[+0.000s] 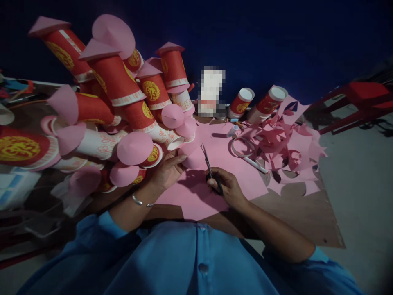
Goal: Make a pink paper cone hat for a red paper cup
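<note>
My right hand (227,186) is closed round the black handles of a pair of scissors (207,159), whose blades point up and away, slightly apart. My left hand (170,168) has its thumb and fingers at the edge of a pink paper disc (193,157), which looks held between them. Beneath both hands lies a large pink paper sheet (208,200) with cut, uneven edges. Just beyond my left hand stand red and white paper cups (115,80) joined in towers, many topped with pink paper cones (135,148).
Pink paper scraps (285,143) are heaped on the table (319,217) at the right. Near them lie a tape roll (242,146), a white pen (255,165) and a glue stick (232,131). Two cup stacks (241,103) stand behind. A red stool (359,100) is at the far right.
</note>
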Motion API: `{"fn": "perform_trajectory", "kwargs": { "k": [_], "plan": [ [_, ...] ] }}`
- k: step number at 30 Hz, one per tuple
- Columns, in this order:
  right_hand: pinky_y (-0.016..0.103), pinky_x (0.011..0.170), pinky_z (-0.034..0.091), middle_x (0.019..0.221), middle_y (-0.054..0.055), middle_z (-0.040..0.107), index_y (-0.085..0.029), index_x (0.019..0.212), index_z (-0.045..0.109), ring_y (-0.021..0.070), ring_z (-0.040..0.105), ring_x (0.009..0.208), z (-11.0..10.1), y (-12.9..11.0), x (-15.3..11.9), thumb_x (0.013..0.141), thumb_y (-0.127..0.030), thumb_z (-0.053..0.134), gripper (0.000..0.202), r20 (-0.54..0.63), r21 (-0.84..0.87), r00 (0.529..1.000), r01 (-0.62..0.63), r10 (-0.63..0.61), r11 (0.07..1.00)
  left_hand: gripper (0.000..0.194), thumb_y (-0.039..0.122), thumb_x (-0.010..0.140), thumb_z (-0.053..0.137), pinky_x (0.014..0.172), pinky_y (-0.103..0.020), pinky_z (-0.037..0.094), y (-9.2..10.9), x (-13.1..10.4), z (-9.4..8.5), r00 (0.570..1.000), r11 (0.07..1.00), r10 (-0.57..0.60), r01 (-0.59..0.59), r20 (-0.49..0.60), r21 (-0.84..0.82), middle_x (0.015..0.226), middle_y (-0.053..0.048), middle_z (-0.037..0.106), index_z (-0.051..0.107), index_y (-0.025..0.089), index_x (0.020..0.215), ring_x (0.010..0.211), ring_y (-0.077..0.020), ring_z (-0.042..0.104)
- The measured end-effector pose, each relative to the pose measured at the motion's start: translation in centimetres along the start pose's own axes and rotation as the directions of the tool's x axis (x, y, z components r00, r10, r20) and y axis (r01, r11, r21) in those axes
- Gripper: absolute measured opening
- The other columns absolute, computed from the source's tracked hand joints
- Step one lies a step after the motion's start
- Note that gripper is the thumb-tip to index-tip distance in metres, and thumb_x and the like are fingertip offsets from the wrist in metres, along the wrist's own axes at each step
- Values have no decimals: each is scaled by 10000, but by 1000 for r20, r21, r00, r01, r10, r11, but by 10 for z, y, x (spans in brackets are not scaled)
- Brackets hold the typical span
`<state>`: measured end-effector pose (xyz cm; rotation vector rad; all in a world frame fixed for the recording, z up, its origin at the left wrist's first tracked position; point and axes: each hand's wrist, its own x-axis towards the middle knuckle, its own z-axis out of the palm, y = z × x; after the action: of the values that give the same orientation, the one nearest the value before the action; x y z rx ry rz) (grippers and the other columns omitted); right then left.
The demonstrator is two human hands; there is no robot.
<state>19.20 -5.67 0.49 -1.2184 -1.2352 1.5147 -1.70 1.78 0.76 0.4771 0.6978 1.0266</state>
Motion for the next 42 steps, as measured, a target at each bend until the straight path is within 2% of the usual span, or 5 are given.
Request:
{"fn": "perform_trajectory", "kwargs": {
  "k": [5,10,17,28,42],
  "plan": [
    [250,524,442,671,-37,589,-207,1046,692,111,518,547,0,0,0,856,-683,779,521,-1,19,1000,-4,4,1000,249,178,689,934,718,-198,573,0,1,-1,1000,1000,-6,6,2,-22,845,-7,794,756,162,862,753,-119,713],
    [246,514,432,660,-39,580,-201,1035,696,107,505,540,1,-1,-1,854,-672,788,513,-1,28,1000,-4,4,1000,255,188,696,919,709,-203,567,0,1,-1,1000,1000,-3,3,-11,1,834,-8,786,753,163,888,744,-124,707],
    [247,510,451,653,-44,565,-204,1042,702,105,493,525,0,-2,-1,849,-663,796,506,2,48,1000,-13,13,999,328,202,730,892,785,-227,567,0,1,-1,1000,1000,13,-13,4,21,964,-51,812,769,161,1031,873,-163,736],
    [233,500,427,639,-46,568,-186,1044,699,100,486,526,1,-3,-2,840,-667,798,532,-5,52,999,-41,41,998,278,208,698,933,764,-208,584,-4,3,-4,1000,1000,6,-6,-12,-21,935,-31,818,779,160,924,832,-141,733],
    [228,491,422,636,-41,578,-179,1028,718,98,500,520,0,-4,-3,827,-667,804,535,-18,38,999,-49,50,998,325,242,739,903,753,-239,563,-3,3,-5,1000,1000,22,-22,5,15,993,-50,818,790,169,1035,883,-167,730]
  ]
}}
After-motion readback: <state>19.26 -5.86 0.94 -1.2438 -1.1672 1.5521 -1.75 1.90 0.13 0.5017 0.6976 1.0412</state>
